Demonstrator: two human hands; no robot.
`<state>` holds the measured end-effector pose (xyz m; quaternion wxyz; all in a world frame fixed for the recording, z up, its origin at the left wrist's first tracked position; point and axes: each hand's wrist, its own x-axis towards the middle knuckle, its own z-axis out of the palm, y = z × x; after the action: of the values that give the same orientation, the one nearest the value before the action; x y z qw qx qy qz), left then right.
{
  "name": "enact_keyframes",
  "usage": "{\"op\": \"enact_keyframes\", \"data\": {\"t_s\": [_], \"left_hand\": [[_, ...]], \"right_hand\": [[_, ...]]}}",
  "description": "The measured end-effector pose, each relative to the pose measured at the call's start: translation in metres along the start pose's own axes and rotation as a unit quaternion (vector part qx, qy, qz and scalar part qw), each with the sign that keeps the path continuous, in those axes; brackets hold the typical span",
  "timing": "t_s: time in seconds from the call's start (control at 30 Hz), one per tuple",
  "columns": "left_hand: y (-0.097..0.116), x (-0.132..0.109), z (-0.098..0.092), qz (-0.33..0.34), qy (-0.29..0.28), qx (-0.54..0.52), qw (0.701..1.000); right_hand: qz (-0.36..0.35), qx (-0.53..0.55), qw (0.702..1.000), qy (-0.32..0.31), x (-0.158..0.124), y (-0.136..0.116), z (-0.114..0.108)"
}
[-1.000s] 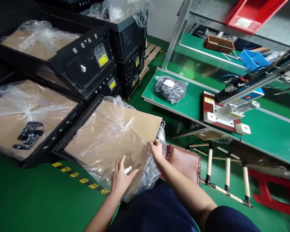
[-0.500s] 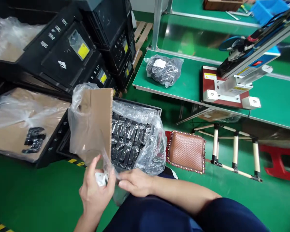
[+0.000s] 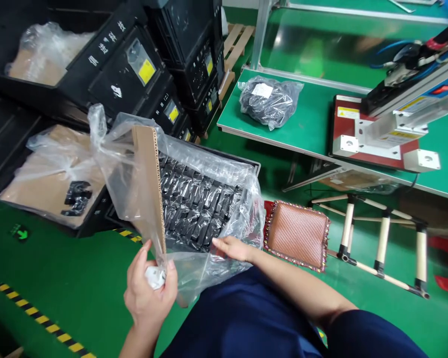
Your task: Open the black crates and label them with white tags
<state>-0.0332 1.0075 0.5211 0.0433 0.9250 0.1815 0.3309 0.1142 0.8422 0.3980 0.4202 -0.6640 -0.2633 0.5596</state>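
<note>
My left hand (image 3: 149, 288) is closed at the near end of an upright cardboard sheet (image 3: 146, 169), gripping the clear plastic bag (image 3: 194, 271) there. A small crumpled white piece (image 3: 155, 277) sits in its palm. My right hand (image 3: 233, 248) pinches the bag's near side between thumb and fingers. The bag lines a dark crate (image 3: 257, 168) and spreads over its rim. Inside lie rows of black parts (image 3: 197, 204) in shiny clear wrap. The cardboard stands tilted at their left side, with bag film around it.
Black crates (image 3: 108, 89) are stacked at the upper left. Beside the crate lies a bagged cardboard piece (image 3: 52, 174) with a black packet (image 3: 77, 198) on it. A green workbench (image 3: 309, 114) holds a bagged bundle (image 3: 271, 102) and a press device (image 3: 388, 129). A cushioned stool (image 3: 297, 233) stands right.
My right hand has moved right and up along the bag's edge, away from my left hand, stretching the film. The cardboard has turned more edge-on. The whole view has shifted.
</note>
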Motion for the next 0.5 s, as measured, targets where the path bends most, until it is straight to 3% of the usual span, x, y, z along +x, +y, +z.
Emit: {"op": "enact_keyframes", "data": {"t_s": [0.07, 0.13, 0.17, 0.23, 0.33, 0.5], "left_hand": [[0.002, -0.001, -0.002, -0.011, -0.004, 0.004, 1.0], [0.003, 0.0, -0.003, -0.001, -0.001, 0.012, 1.0], [0.004, 0.0, -0.004, 0.004, -0.002, 0.011, 1.0], [0.004, -0.001, -0.005, -0.01, -0.014, 0.003, 1.0], [0.001, -0.007, -0.004, -0.068, -0.029, -0.015, 0.997], [-0.001, -0.013, -0.003, -0.115, -0.051, -0.051, 0.991]], "right_hand": [[-0.047, -0.083, 0.992, 0.086, 0.006, -0.004, -0.005], [-0.114, -0.225, 0.955, 0.158, 0.009, -0.009, -0.009], [-0.123, -0.298, 0.933, 0.163, 0.01, -0.011, -0.011], [-0.082, -0.406, 0.903, 0.111, 0.011, -0.013, -0.012], [0.003, -0.465, 0.885, 0.019, 0.009, -0.009, -0.01], [0.029, -0.469, 0.883, -0.004, 0.001, 0.013, -0.006]]}}
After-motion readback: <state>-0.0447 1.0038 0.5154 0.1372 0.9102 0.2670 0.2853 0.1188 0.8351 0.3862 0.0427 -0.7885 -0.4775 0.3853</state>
